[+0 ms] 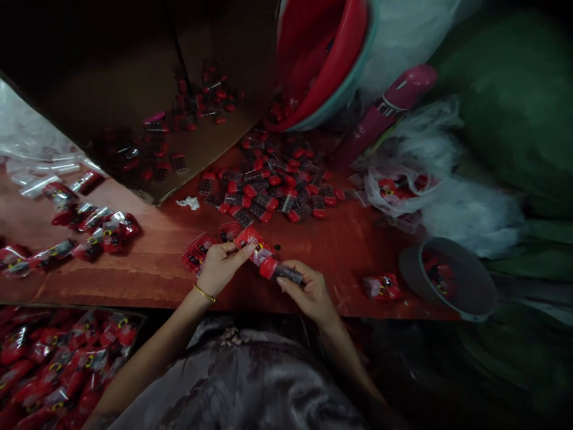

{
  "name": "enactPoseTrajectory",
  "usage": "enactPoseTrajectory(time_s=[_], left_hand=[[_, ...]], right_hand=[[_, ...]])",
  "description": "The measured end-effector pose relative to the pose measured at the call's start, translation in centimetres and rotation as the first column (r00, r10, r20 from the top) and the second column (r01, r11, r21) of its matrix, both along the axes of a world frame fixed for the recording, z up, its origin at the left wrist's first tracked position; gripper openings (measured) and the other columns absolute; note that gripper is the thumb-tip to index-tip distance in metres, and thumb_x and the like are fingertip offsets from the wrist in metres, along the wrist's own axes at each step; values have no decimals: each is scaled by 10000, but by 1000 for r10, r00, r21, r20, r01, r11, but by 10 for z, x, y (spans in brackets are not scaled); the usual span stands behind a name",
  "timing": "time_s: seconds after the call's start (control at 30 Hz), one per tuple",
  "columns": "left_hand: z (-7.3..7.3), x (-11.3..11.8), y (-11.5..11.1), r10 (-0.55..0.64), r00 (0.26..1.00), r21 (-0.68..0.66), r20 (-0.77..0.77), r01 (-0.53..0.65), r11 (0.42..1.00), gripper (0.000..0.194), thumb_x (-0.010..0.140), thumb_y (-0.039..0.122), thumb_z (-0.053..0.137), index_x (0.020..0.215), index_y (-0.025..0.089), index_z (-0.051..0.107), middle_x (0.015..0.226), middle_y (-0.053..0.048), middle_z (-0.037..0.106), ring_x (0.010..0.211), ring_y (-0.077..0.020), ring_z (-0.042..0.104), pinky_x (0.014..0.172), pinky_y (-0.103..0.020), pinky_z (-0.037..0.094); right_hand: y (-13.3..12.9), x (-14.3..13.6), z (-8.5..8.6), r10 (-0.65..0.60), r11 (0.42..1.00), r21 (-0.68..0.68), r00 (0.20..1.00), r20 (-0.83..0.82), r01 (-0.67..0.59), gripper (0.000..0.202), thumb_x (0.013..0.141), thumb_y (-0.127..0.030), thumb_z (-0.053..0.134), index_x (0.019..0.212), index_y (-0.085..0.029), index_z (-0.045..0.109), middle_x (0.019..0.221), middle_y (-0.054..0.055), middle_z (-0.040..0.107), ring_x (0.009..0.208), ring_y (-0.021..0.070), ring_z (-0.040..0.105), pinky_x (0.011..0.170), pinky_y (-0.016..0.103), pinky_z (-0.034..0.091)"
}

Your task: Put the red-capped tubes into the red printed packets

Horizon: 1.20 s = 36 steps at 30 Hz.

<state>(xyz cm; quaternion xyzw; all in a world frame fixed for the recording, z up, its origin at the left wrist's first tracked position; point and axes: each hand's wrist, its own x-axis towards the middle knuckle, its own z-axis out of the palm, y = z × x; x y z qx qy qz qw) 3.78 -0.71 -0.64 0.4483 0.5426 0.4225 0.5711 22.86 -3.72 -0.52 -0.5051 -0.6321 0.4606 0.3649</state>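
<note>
My left hand [226, 267] pinches a red printed card [251, 239], fingers closed at its lower edge. In my right hand [308, 291] lies a small clear tube with a red cap [268, 267], its dark, dotted body gripped between thumb and fingers. The capped end points at the card and meets or overlaps its lower part; I cannot tell whether they are joined. Beside my left hand, a small stack of similar red cards [197, 253] rests on the table. Beyond both hands spreads a pile of red-capped tubes [273, 185].
A cardboard box [210, 146] lies open at the back with more tubes inside. Red and blue basins [326, 65] tilt beside it. A pink bottle [385, 113], plastic bags [465, 209] and a grey bucket [414, 272] stand right. Packed pieces [94, 230] lie left; others fill a lower box [67, 358].
</note>
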Motion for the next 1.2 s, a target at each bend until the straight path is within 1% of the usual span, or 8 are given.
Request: enactPoseTrajectory(time_s=[0.23, 0.4, 0.63, 0.8, 0.87, 1.0, 1.1, 1.2], left_hand=[[4, 4, 1, -52, 998, -8, -38, 51, 999, 322, 657, 435, 683, 559, 130, 641, 494, 45, 504, 493, -75, 406, 493, -204, 325], [2, 13, -2, -66, 982, -59, 175, 77, 995, 254, 550, 362, 772, 645, 149, 674, 609, 22, 634, 563, -98, 524, 570, -215, 419], [-5, 24, -5, 155, 914, -322, 376, -28, 946, 358, 400, 289, 857, 641, 130, 646, 568, 19, 648, 518, -83, 553, 571, -215, 445], [-5, 20, -3, 272, 831, -399, 486, -66, 915, 367, 408, 309, 858, 645, 129, 643, 670, -18, 690, 633, -125, 624, 695, -276, 494], [-5, 19, -3, 266, 831, -384, 489, -69, 921, 355, 436, 335, 847, 651, 128, 655, 676, -21, 688, 645, -125, 622, 701, -276, 492], [-6, 20, -2, 228, 850, -252, 475, -117, 961, 335, 513, 374, 811, 707, 130, 688, 667, -11, 678, 614, -95, 589, 665, -224, 470], [-5, 20, -1, 217, 855, -207, 471, -132, 969, 333, 561, 427, 773, 667, 130, 666, 588, 2, 639, 531, -86, 551, 573, -215, 462], [-8, 20, -2, 163, 867, -208, 471, -70, 976, 375, 600, 488, 727, 642, 129, 627, 514, 15, 587, 430, -84, 511, 448, -213, 427]], right_hand=[[1, 1, -8, 9, 991, -132, 993, -116, -24, 142, 766, -321, 578, 809, -186, 589, 547, -45, 521, 473, 85, 455, 472, 197, 369], [3, -1, -15, -34, 973, -230, 971, -236, -22, 174, 769, -353, 585, 824, -189, 576, 522, -58, 502, 434, 68, 425, 418, 177, 343], [3, -18, -24, -187, 971, -193, 955, -230, 143, 238, 810, -411, 547, 906, -193, 549, 587, -58, 507, 413, 52, 409, 430, 181, 399], [8, -27, -20, -91, 982, -180, 971, -219, 51, 251, 826, -435, 522, 873, -189, 542, 594, -53, 502, 407, 44, 375, 413, 170, 393], [10, -30, -17, -68, 986, -165, 978, -196, 35, 242, 831, -429, 518, 869, -191, 539, 599, -50, 502, 420, 48, 381, 424, 172, 405], [13, -43, -15, -127, 989, -91, 980, -150, 115, 224, 847, -411, 506, 908, -196, 530, 610, -50, 484, 434, 52, 393, 413, 173, 368], [12, -55, -19, -124, 988, -119, 969, -216, 100, 236, 854, -423, 491, 917, -196, 509, 615, -57, 472, 418, 48, 393, 401, 180, 347], [13, -62, -23, -151, 979, -176, 944, -294, 102, 240, 847, -436, 501, 889, -199, 489, 589, -77, 436, 395, 44, 364, 393, 181, 340]])
